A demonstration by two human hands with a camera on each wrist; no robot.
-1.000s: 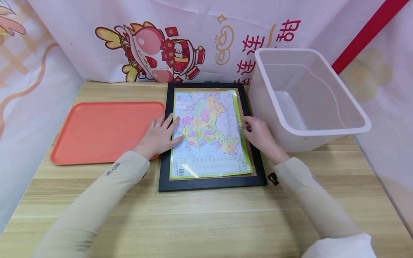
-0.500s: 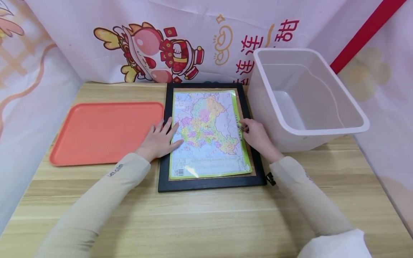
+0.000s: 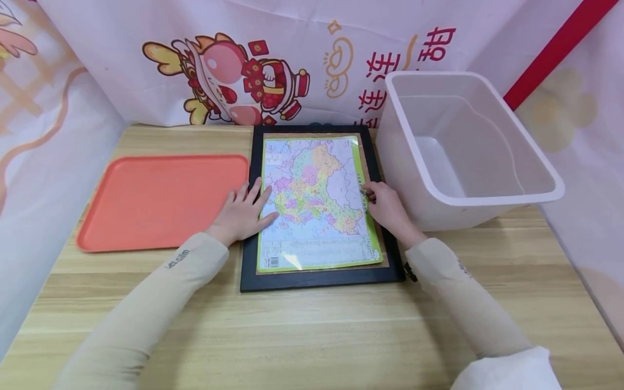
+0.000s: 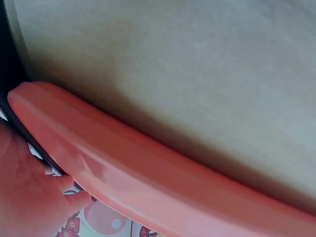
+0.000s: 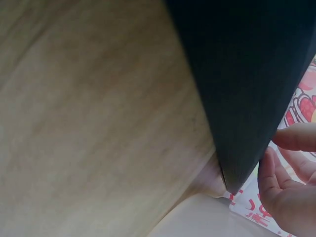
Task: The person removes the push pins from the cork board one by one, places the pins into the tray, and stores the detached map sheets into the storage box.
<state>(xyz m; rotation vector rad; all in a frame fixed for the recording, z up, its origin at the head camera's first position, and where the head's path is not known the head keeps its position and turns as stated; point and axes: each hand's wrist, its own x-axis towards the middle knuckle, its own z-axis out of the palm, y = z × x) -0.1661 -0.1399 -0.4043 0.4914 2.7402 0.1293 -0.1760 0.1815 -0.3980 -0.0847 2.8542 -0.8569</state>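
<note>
A glossy, green-bordered rectangular map (image 3: pixel 312 189) is lying within a black rectangular frame (image 3: pixel 322 279). The left hand (image 3: pixel 239 214) is resting spread over its left edge; the right hand (image 3: pixel 387 206) is bending at the opposite edge, any pinch unclear. Probably light, slippery and flexible, the map is inviting edge holds.

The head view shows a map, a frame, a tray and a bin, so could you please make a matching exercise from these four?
Column one:
1. map
2. frame
3. tray
4. bin

Column two:
A. orange-red, left of the frame
B. black-bordered, flat on the table
C. off-white and open-topped, right of the frame
D. green-edged, lying within the frame's border

Right pairs: 1-D, 2-B, 3-A, 4-C
</note>
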